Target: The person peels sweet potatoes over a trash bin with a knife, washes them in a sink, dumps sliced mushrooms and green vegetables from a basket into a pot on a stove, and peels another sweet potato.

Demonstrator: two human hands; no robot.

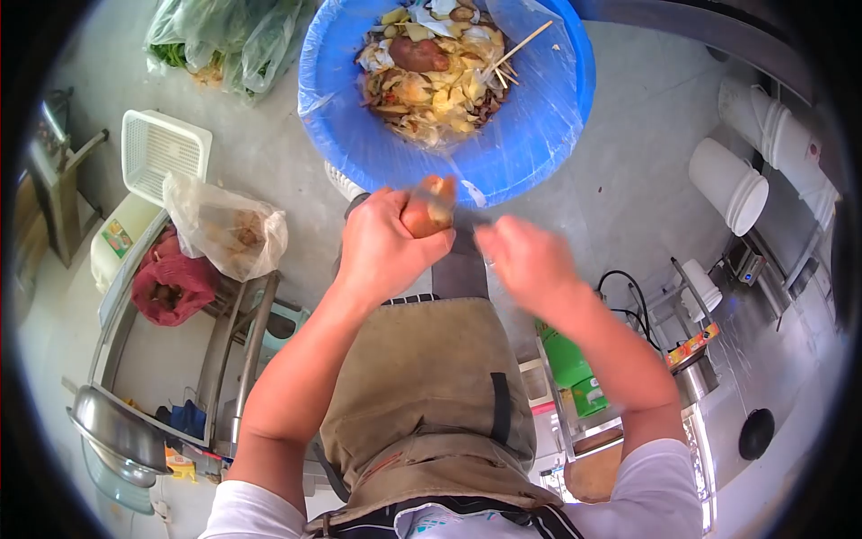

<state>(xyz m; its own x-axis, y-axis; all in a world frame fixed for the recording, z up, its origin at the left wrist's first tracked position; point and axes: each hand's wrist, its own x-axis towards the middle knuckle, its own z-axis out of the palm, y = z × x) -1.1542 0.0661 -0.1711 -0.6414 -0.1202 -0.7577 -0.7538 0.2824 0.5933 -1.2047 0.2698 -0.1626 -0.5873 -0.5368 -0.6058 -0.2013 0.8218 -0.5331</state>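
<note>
My left hand [384, 238] is closed around a brown-skinned root vegetable [424, 212], potato-like, with a paler yellowish patch at its end. Just to the right, my right hand [528, 260] is curled into a fist and smeared by motion. A dark, blurred streak shows between the two hands, but I cannot make out what the right fingers hold. Both hands are over the near rim of a blue bin [337, 144] lined with clear plastic. Inside it lie yellowish peelings [453, 85], a reddish-brown lump [418, 56] and thin wooden sticks [523, 47].
At left are a white plastic basket [166, 154], a clear bag [242, 235] with brown contents, a dark red mesh bag [175, 287] and a metal bowl [117, 429]. Bagged greens [229, 40] lie at upper left. White buckets [727, 184] stand at right.
</note>
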